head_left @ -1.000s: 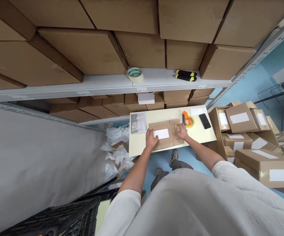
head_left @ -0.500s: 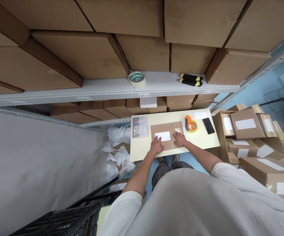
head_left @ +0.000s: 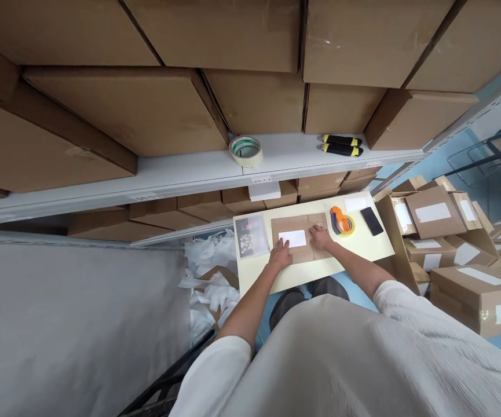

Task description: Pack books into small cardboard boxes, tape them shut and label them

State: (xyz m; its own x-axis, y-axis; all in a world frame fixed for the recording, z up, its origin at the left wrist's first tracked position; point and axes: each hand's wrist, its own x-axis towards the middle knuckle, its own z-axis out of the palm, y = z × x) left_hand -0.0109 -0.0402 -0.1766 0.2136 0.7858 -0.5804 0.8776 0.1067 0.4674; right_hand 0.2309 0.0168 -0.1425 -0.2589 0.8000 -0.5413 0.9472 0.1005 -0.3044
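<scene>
A flat cardboard package lies on the small cream table, with a white label on its face. My left hand rests at the label's lower left corner, its fingers stretched out. On the package's right part lies my right hand, fingers apart and pressing down, partly covering a shiny strip of clear tape. Just right of the package is an orange tape dispenser with a yellow-edged roll. Neither hand grips anything.
A clear plastic sleeve and a black phone lie on the table. Above, a shelf holds boxes, a masking tape roll and two black-yellow cutters. Labelled parcels are piled right; white plastic bags lie left.
My view has tilted slightly. My right hand has shifted up over the clear tape, now covering more of it. The left hand stays by the label's corner.
</scene>
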